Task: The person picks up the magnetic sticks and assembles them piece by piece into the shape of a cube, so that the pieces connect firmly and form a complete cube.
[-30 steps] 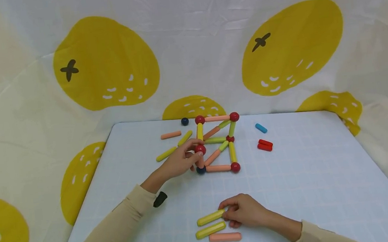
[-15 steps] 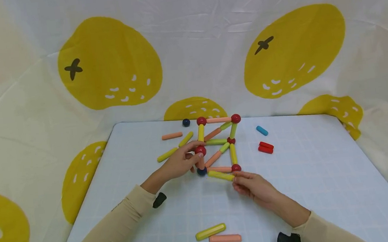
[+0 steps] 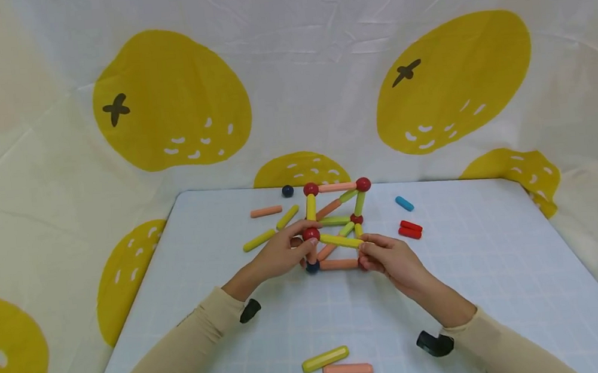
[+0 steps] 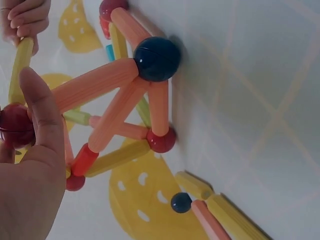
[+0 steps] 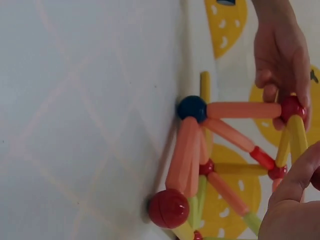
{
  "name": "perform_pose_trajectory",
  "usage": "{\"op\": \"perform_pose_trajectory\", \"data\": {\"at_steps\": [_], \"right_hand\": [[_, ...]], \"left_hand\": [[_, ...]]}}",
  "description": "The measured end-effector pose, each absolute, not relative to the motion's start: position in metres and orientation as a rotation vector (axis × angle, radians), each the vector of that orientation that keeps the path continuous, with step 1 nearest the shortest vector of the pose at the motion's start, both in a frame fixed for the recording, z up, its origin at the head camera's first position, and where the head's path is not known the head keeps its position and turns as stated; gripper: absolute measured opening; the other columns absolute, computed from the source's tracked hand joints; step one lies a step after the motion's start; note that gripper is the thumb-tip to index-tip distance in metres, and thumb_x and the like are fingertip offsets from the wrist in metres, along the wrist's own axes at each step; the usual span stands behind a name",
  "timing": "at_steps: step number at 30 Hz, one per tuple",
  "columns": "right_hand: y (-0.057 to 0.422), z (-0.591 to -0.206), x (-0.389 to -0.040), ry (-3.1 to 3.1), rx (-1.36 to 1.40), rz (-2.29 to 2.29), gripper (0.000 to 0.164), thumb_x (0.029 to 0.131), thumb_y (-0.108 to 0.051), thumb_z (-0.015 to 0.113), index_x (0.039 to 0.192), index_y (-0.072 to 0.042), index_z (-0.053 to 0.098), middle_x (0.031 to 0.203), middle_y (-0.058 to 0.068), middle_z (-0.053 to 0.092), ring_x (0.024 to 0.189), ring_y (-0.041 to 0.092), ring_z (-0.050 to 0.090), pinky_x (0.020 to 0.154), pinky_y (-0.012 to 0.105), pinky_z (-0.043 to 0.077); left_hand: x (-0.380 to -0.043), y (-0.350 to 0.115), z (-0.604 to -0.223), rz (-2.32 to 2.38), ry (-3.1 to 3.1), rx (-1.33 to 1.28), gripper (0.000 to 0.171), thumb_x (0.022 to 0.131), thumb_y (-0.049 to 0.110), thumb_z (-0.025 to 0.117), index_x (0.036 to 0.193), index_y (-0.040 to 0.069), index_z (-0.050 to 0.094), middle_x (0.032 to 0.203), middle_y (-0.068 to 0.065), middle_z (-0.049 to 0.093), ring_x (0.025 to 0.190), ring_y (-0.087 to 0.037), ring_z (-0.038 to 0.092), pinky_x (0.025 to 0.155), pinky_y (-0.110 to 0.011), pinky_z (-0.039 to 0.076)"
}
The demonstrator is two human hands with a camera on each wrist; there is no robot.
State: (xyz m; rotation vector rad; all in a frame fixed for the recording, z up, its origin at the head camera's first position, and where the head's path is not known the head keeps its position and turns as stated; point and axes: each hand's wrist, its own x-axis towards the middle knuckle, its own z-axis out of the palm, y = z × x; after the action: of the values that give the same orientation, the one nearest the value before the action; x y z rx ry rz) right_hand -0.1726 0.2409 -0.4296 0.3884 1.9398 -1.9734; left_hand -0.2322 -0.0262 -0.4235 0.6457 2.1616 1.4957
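Note:
A frame of sticks and balls (image 3: 339,264) stands on the table, in orange, yellow, green and red, with a dark blue ball (image 4: 157,59) at its near left bottom corner. My left hand (image 3: 278,253) holds the red ball (image 4: 17,125) atop the orange upright stick (image 5: 244,110), thumb on one side and fingers on the other. My right hand (image 3: 398,261) pinches the right end of a yellow stick (image 3: 339,241). That stick's left end meets the red ball. In the head view, my right fingers partly cover the near right bottom ball.
Closer to me lie a yellow stick (image 3: 325,359) and an orange stick (image 3: 347,371). Left of the frame are two yellow sticks (image 3: 259,240), an orange stick (image 3: 266,212) and a dark blue ball (image 3: 287,191). To the right lie a blue stick (image 3: 404,203) and two red sticks (image 3: 410,229).
My right hand has picked up a yellow stick from the near group and carried it forward to the red ball. The left hand has stayed on that ball.

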Motion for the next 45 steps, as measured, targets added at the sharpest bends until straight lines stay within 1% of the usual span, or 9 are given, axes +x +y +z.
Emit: {"op": "perform_pose_trajectory", "data": {"at_steps": [5,9,14,18,23,26,31,40,45], "right_hand": [[0.24,-0.422,-0.177,1.983,0.291,-2.011,0.049,0.105,-0.028,0.058,0.148,-0.008,0.048,0.103,0.003,0.069,0.088,0.012,0.067,0.083,0.019,0.058],[0.239,-0.42,-0.178,1.969,0.244,-2.014,0.052,0.105,-0.029,0.058,0.151,-0.008,0.044,0.1,0.0,0.07,0.091,0.012,0.068,0.084,0.021,0.059],[0.236,-0.421,-0.178,1.962,0.238,-2.014,0.05,0.106,-0.026,0.057,0.15,-0.008,0.045,0.101,-0.002,0.071,0.092,0.013,0.069,0.085,0.022,0.059],[0.234,-0.424,-0.178,1.956,0.234,-2.018,0.049,0.106,-0.025,0.057,0.151,-0.009,0.044,0.103,-0.001,0.071,0.094,0.013,0.069,0.086,0.022,0.059],[0.234,-0.426,-0.179,1.945,0.254,-2.028,0.047,0.106,-0.024,0.056,0.15,-0.01,0.046,0.102,-0.002,0.071,0.094,0.012,0.07,0.086,0.022,0.059],[0.232,-0.427,-0.18,1.937,0.244,-2.027,0.046,0.106,-0.024,0.057,0.148,-0.009,0.047,0.101,-0.002,0.072,0.093,0.012,0.07,0.085,0.021,0.059],[0.229,-0.427,-0.182,1.928,0.216,-2.033,0.043,0.106,-0.022,0.057,0.146,-0.008,0.05,0.098,-0.002,0.073,0.092,0.012,0.07,0.085,0.021,0.059],[0.231,-0.429,-0.184,1.93,0.188,-2.041,0.042,0.104,-0.023,0.06,0.143,-0.008,0.053,0.099,0.001,0.071,0.091,0.015,0.071,0.085,0.023,0.059],[0.232,-0.43,-0.183,1.933,0.198,-2.029,0.042,0.103,-0.024,0.061,0.143,-0.009,0.054,0.101,0.002,0.071,0.094,0.019,0.071,0.084,0.023,0.059]], "left_hand": [[-0.233,-0.024,-0.425,1.529,2.165,0.637,0.035,0.104,0.016,0.059,0.139,0.021,0.057,0.088,-0.013,0.067,0.077,-0.023,0.066,0.074,-0.033,0.06],[-0.233,-0.023,-0.425,1.504,2.179,0.641,0.039,0.104,0.019,0.06,0.142,0.019,0.055,0.09,-0.012,0.068,0.079,-0.024,0.067,0.078,-0.037,0.061],[-0.237,-0.035,-0.416,1.395,2.222,0.627,0.054,0.104,0.031,0.06,0.154,0.03,0.039,0.118,-0.012,0.067,0.088,-0.031,0.071,0.078,-0.042,0.062],[-0.257,-0.052,-0.409,1.363,2.31,0.528,0.059,0.106,0.036,0.055,0.158,0.035,0.027,0.135,-0.013,0.064,0.089,-0.031,0.073,0.073,-0.035,0.062],[-0.306,-0.057,-0.417,1.444,2.309,0.214,0.057,0.108,0.04,0.049,0.159,0.03,0.026,0.133,-0.016,0.067,0.098,-0.042,0.071,0.072,-0.031,0.061],[-0.34,-0.055,-0.432,1.483,2.256,0.03,0.06,0.108,0.043,0.046,0.161,0.025,0.023,0.133,-0.016,0.068,0.101,-0.038,0.072,0.071,-0.027,0.06],[-0.384,-0.051,-0.451,1.45,2.226,-0.152,0.064,0.109,0.044,0.044,0.163,0.022,0.018,0.129,-0.013,0.07,0.093,-0.03,0.073,0.07,-0.024,0.057],[-0.424,-0.031,-0.472,1.289,2.302,-0.142,0.072,0.104,0.042,0.057,0.16,0.011,0.025,0.105,-0.01,0.073,0.065,-0.018,0.061,0.063,-0.025,0.054],[-0.429,-0.017,-0.481,1.213,2.357,-0.147,0.058,0.102,0.032,0.062,0.148,0.005,0.038,0.091,-0.011,0.069,0.063,-0.019,0.061,0.06,-0.025,0.054]]}}
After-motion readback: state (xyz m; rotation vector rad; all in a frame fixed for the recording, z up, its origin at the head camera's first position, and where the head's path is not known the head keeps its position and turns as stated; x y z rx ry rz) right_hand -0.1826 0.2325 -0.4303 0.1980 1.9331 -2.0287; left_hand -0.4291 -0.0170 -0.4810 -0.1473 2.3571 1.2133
